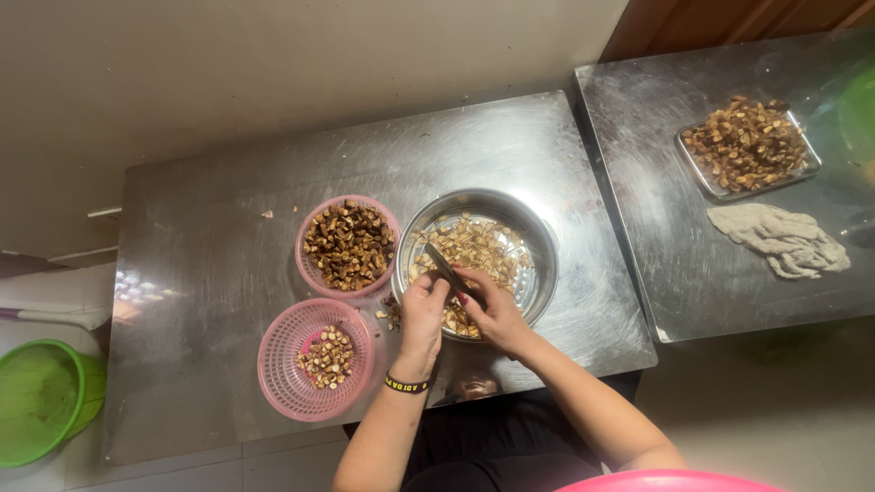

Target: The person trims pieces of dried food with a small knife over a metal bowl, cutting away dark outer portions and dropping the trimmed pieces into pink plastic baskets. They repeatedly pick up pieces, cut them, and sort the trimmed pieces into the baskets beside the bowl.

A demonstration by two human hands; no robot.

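Over steel bowl (538, 239) | right hand (492, 314) grips knife (447, 270) | left hand (423, 314) beside

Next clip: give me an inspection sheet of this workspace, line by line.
Surface: steel table, a few crumbs.
Job's things: metal bowl of chopped brown pieces; knife over it.
Clutter: two pink baskets, upper basket full, lower basket nearly bare; steel tray of pieces and grey cloth on second table.
Grips: left hand and right hand meet at the knife, over the bowl.
Cables: nothing seen.
Surroundings: green basin on the floor.
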